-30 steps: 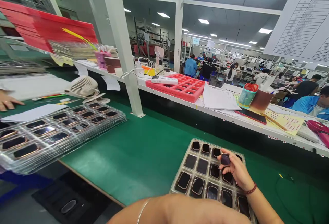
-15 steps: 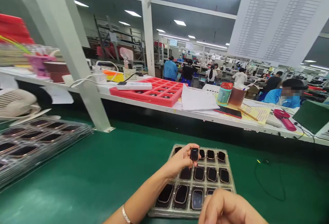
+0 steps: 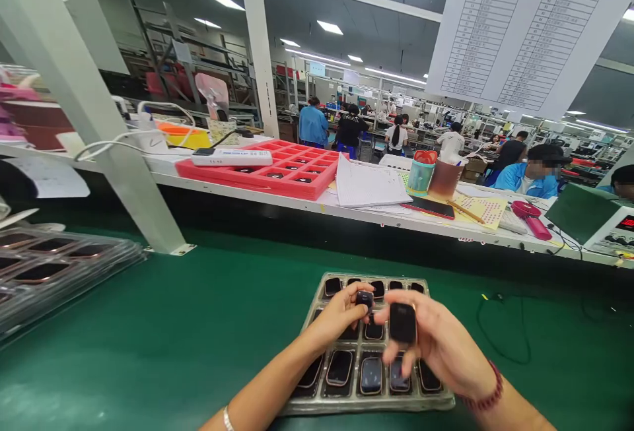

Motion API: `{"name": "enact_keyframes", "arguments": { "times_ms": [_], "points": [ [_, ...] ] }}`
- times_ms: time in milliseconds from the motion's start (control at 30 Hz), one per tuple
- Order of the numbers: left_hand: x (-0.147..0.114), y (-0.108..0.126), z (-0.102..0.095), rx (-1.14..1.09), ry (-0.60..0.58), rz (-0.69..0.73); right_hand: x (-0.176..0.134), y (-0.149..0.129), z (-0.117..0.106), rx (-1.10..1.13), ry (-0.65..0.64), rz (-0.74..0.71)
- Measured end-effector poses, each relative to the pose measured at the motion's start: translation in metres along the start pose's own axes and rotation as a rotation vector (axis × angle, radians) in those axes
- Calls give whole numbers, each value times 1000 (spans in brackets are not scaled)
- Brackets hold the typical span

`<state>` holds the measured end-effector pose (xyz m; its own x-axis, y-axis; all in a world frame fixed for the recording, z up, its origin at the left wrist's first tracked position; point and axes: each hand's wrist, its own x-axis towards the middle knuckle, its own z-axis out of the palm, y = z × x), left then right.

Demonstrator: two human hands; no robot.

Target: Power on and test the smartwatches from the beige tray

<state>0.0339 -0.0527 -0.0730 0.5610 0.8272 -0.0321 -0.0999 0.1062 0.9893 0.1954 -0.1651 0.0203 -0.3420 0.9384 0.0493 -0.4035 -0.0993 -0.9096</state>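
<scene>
Evidently held by their edges: left hand (image 3: pixel 341 312) pinches one watch (image 3: pixel 364 299) between thumb and fingers; right hand (image 3: pixel 446 338) grips a second watch (image 3: pixel 403 323) near its rim, lower fingers spread, exact contact blurred. Probably this keeps the glass untouched. Both are above the plastic tray (image 3: pixel 366 406), whose separate pockets likely stop the other watches (image 3: pixel 339 368) rubbing together. Materials: tray clear, glossy, ridged between pockets; watches dark, glassy, round-cornered, gold-toned rims. Green tabletop (image 3: pixel 212 312) smooth, faintly shiny.
</scene>
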Motion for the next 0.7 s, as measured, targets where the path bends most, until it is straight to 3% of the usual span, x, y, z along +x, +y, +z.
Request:
{"name": "enact_keyframes", "arguments": {
  "times_ms": [167, 300, 500, 600, 700],
  "points": [
    [-3, 0, 3, -5, -29, 15, 28, 38, -65, -121, 127, 88],
    [-5, -3, 2, 34, -23, 62, 32, 59, -86, -146, 85, 106],
    [-4, -1, 0, 33, -12, 48, 38, 62, -80, -108, 51, 84],
    [-15, 21, -2, -125, -151, 24, 28, 46, -66, -23, 31, 73],
    [-54, 46, -9, -306, -354, 11, -8, 26, -54, 17, -20, 73]
  ]
}}
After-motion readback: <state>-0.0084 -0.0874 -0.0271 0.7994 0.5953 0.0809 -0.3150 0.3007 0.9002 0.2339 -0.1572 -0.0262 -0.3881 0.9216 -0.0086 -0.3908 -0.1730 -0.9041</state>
